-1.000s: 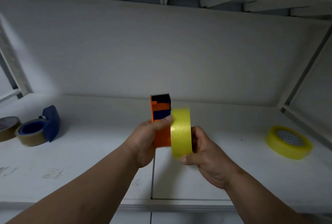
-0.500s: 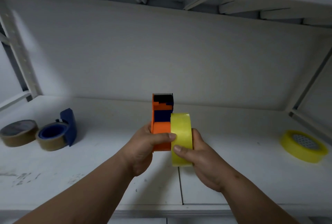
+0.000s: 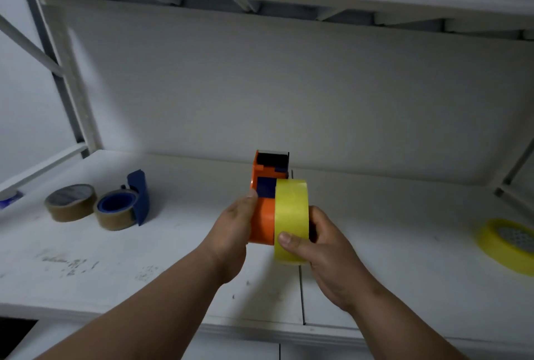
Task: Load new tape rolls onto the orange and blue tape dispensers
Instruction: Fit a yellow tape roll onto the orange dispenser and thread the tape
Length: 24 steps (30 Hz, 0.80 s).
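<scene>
- The left hand (image 3: 235, 232) is clenched around the back of the orange plastic tape dispenser (image 3: 261, 215), held up above the white shelf (image 3: 179, 244) with its black cutter end pointing away from the person.
- The right hand (image 3: 320, 247) grasps the yellow tape roll (image 3: 290, 215) on edge, thumb across its outer band, pressed flat against the dispenser's right side.
- The step in hand looks like seating the roll on the dispenser's hub; the hub itself is hidden behind the roll.
- To do it well, keep the dispenser steady, hold the roll square to the side plate and push straight in rather than at an angle, so the core slides on without jamming.
- Which way the tape unwinds cannot be told here; it should feed toward the cutter.
- The blue plastic tape dispenser (image 3: 138, 195) lies far left on the shelf, a brown tape roll (image 3: 115, 218) around its hub.
</scene>
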Available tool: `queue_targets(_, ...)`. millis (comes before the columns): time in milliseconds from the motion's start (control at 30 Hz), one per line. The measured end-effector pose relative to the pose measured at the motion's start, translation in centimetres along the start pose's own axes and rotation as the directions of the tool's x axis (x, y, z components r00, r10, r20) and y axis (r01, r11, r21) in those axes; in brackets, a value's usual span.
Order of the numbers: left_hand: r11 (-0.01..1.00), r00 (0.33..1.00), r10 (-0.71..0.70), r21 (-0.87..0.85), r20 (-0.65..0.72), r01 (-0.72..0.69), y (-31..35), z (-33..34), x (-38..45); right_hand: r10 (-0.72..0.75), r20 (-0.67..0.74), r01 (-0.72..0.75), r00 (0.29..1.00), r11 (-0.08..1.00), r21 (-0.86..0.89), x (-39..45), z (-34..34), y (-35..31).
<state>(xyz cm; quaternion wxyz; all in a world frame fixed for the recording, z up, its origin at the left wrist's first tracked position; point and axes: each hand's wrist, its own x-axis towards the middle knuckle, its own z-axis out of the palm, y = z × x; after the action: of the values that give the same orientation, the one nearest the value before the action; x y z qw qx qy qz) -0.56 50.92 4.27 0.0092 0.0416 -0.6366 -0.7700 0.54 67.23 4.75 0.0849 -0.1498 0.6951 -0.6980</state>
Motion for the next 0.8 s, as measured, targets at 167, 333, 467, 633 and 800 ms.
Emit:
queue_targets(167, 1.000, 1.000, -0.006, -0.008, 0.022, 0.007, -0.2, 2.0, -1.4, -0.024, 0.015, 0.026, 1.000, 0.985, -0.169, -0.9, -0.3, 0.2)
queue_targets(333, 0.999, 0.996, -0.014, -0.034, 0.086, 0.017, 0.2, 3.0, -2.3, -0.070, 0.006, 0.069, 0.998, 0.970, -0.232, -1.8, -0.1, 0.4)
queue_targets(467, 0.995, 0.985, -0.063, -0.069, 0.158, 0.075, 0.3, 2.4, -2.7, -0.060, 0.018, 0.063, 0.998, 0.982, -0.176, -2.2, 0.1, 0.3)
queue_targets(633, 0.995, 0.967, -0.022, -0.088, 0.253, 0.045, 0.5, 0.8, -3.2, -0.018, 0.046, 0.022, 0.999, 0.995, -0.094, -1.7, 1.3, 0.0)
queue_targets(800, 0.994, 0.941, 0.039, -0.113, 0.336, -0.001, 1.3, -2.7, -3.0, 0.010, 0.031, -0.008, 0.999, 0.997, -0.073, -0.4, 4.4, -0.3)
